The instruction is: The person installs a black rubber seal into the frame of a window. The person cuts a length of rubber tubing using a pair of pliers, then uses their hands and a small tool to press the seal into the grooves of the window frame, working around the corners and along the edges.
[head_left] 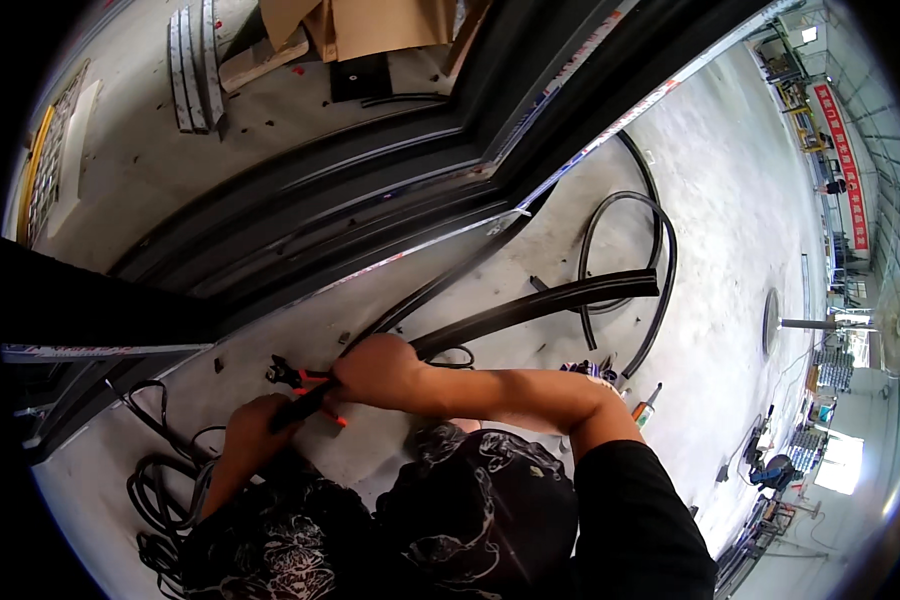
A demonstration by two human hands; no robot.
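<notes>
A stiff black grooved strip [540,300] runs from lower left to upper right in front of me. My right hand [378,368] is closed around it. Lower down, my left hand [257,422] is closed on the strip's near end. Beside the hands, on the floor, are pliers [288,374] with red handles, partly covered by the strip and my right hand. A thinner black rubber strip [440,285] passes just behind the held one toward a dark metal frame [370,215]. I cannot see my fingertips clearly.
The frame's rails stretch across the upper left. Black rubber strip [673,240] loops over the pale floor on the right, with more coils [155,490] at lower left. A tube with a nozzle [647,408] lies past my right forearm. Cardboard [380,28] and metal strips [195,70] lie beyond the frame.
</notes>
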